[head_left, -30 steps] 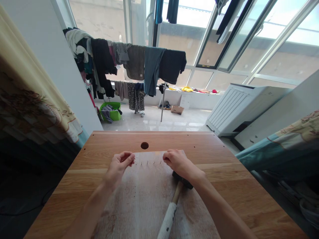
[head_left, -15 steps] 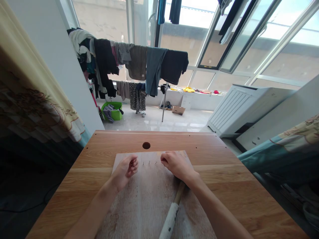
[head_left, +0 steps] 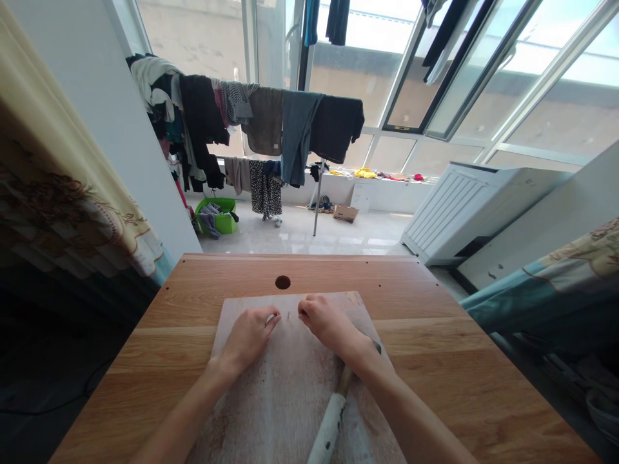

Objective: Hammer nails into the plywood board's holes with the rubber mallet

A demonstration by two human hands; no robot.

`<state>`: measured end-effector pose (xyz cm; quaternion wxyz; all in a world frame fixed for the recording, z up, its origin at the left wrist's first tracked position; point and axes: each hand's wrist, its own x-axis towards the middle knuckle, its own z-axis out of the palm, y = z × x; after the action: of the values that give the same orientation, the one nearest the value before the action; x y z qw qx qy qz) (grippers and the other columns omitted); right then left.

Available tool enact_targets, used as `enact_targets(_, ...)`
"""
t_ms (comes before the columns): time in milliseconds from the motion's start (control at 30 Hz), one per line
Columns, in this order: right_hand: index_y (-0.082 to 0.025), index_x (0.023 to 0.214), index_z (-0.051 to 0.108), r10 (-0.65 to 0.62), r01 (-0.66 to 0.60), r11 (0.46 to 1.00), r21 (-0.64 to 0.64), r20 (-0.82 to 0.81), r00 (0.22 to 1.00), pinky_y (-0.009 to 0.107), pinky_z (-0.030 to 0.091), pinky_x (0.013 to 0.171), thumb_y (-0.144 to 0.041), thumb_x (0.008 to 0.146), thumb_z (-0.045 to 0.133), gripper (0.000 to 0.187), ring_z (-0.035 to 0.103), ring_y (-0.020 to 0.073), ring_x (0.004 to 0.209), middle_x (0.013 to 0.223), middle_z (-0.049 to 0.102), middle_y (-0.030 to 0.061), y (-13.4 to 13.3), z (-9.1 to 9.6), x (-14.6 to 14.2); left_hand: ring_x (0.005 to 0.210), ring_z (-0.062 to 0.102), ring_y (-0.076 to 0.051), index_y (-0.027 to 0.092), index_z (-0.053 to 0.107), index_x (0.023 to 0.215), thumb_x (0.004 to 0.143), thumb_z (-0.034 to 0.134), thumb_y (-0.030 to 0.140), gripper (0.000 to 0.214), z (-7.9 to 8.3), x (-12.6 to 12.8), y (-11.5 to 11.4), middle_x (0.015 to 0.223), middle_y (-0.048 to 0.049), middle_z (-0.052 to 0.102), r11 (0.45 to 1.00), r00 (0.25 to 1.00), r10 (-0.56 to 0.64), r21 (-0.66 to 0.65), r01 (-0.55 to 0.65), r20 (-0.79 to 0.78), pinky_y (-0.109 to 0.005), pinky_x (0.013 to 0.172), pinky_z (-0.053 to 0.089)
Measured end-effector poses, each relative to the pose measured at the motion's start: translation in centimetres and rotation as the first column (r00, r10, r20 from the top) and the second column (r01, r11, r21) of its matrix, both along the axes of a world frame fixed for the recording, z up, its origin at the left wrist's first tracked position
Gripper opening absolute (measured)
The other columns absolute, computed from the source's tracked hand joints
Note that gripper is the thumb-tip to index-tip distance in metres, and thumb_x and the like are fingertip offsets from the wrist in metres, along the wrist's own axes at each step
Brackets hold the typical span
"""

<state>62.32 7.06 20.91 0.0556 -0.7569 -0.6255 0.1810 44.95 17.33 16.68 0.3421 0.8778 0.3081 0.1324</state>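
Observation:
A worn, whitish wooden board (head_left: 285, 386) lies on the table. Near its far edge one thin nail (head_left: 289, 316) stands upright between my hands. My left hand (head_left: 251, 332) is closed in a pinch at the left nail's spot, its fingertips covering most of that nail. On the other side, my right hand (head_left: 326, 322) pinches at the right nail, which the fingers hide. Under my right forearm rests a hammer (head_left: 329, 422) with a wooden handle wrapped in white; part of its dark head shows beyond the arm.
The wooden table (head_left: 425, 361) has a round hole (head_left: 283, 282) near its far edge. Beyond it stand a clothes-laden drying rack (head_left: 315, 206), a green basket (head_left: 226, 223) and a white ribbed cabinet (head_left: 449, 206). Curtains (head_left: 130, 225) hang at both sides.
Both hands have moved inward to the outer two of the three upright nails. My left fingers have gone from loosely curled to a pinch. The hammer's head has come partly into sight.

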Motion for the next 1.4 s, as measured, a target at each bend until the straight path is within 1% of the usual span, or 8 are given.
enact_targets(633, -0.019, 0.088, 0.077, -0.115, 0.162, 0.896, 0.413, -0.137, 0.984, 0.026, 0.047, 0.075, -0.011, 0.096, 0.068, 0.015, 0.069, 0.0178, 0.081, 0.089, 0.076, 0.0044, -3.8, 1.5, 1.5, 0.1, 0.075, -0.028, 0.022, 0.08, 0.098, 0.096, 0.056, 0.032, 0.026, -1.8, 1.8, -0.4, 0.106, -0.0105, 0.081, 1.0, 0.991, 0.013, 0.01, -0.014, 0.131, -0.033, 0.087, 0.051)
enact_targets(867, -0.017, 0.089, 0.077, -0.1, 0.211, 0.868, 0.45, -0.257, 0.961, 0.029, 0.049, 0.074, -0.011, 0.095, 0.068, 0.012, 0.068, 0.0191, 0.077, 0.086, 0.074, 0.0061, -4.5, 1.2, 1.4, 0.055, 0.053, -0.013, 0.018, 0.075, 0.089, 0.091, 0.064, 0.041, 0.025, 0.2, 2.7, -1.2, 0.059, 0.0025, 0.058, 0.966, 0.915, 0.224, -0.198, -0.165, 0.335, -0.024, 0.058, 0.037)
enact_targets(933, -0.015, 0.089, 0.077, -0.08, 0.223, 0.864, 0.452, -0.313, 0.946, 0.028, 0.051, 0.074, -0.011, 0.094, 0.07, 0.01, 0.068, 0.0183, 0.076, 0.085, 0.074, 0.0059, -4.7, 1.3, 1.3, 0.045, 0.031, -0.008, 0.018, 0.069, 0.081, 0.082, 0.072, 0.04, 0.022, 1.2, 2.6, -1.6, 0.052, 0.0091, 0.036, 0.791, 0.804, 0.414, -0.606, -0.085, 0.427, -0.021, 0.048, 0.024)
enact_targets(1000, -0.015, 0.088, 0.077, -0.046, 0.224, 0.867, 0.445, -0.376, 0.926, 0.026, 0.052, 0.071, -0.011, 0.092, 0.072, 0.007, 0.069, 0.0163, 0.073, 0.083, 0.074, 0.0047, -4.9, 1.4, 1.0, 0.044, 0.018, -0.006, 0.018, 0.06, 0.073, 0.075, 0.073, 0.033, 0.02, 1.8, 2.3, -2.3, 0.053, 0.0114, 0.026, 0.477, 0.742, 0.542, -0.871, 0.116, 0.395, -0.02, 0.043, 0.015)
enact_targets(1067, -0.015, 0.088, 0.077, 0.002, 0.208, 0.88, 0.427, -0.44, 0.898, 0.022, 0.053, 0.065, -0.012, 0.091, 0.075, 0.005, 0.068, 0.0134, 0.066, 0.078, 0.074, 0.002, -5.2, 1.8, 0.6, 0.043, 0.014, -0.005, 0.019, 0.053, 0.067, 0.073, 0.068, 0.027, 0.018, 1.6, 1.8, -3.4, 0.053, 0.0114, 0.024, 0.196, 0.746, 0.588, -0.95, 0.243, 0.312, -0.019, 0.04, 0.013)
enact_targets(1200, -0.017, 0.089, 0.077, 0.093, 0.153, 0.898, 0.413, -0.518, 0.85, 0.017, 0.052, 0.058, -0.017, 0.091, 0.076, 0.002, 0.067, 0.0093, 0.059, 0.075, 0.073, -0.0019, -5.7, 3.1, -1.0, 0.041, 0.024, -0.004, 0.017, 0.051, 0.067, 0.078, 0.059, 0.018, 0.014, 0.4, 1.2, -6.5, 0.054, 0.0083, 0.032, -0.182, 0.755, 0.64, -0.927, 0.329, 0.143, -0.016, 0.038, 0.02)
enact_targets(1300, -0.019, 0.092, 0.078, 0.129, 0.128, 0.889, 0.439, -0.508, 0.852, 0.017, 0.052, 0.067, -0.012, 0.091, 0.076, 0.007, 0.069, 0.0108, 0.071, 0.083, 0.073, -0.0008, -6.0, 3.4, -2.5, 0.048, 0.045, -0.007, 0.015, 0.058, 0.074, 0.088, 0.055, 0.017, 0.014, -0.1, 1.2, -8.5, 0.063, 0.0016, 0.051, -0.177, 0.733, 0.672, -0.939, 0.295, 0.104, -0.018, 0.045, 0.039)
enact_targets(1400, -0.021, 0.097, 0.078, 0.142, 0.088, 0.873, 0.479, -0.423, 0.895, 0.02, 0.053, 0.071, -0.011, 0.096, 0.068, 0.014, 0.069, 0.0123, 0.076, 0.089, 0.071, 0.0009, -6.4, 2.2, -3.7, 0.07, 0.065, -0.014, 0.016, 0.063, 0.082, 0.093, 0.054, 0.019, 0.015, -0.3, 1.1, -9.1, 0.082, -0.006, 0.068, 0.038, 0.706, 0.695, -0.987, 0.153, 0.136, -0.027, 0.067, 0.058)
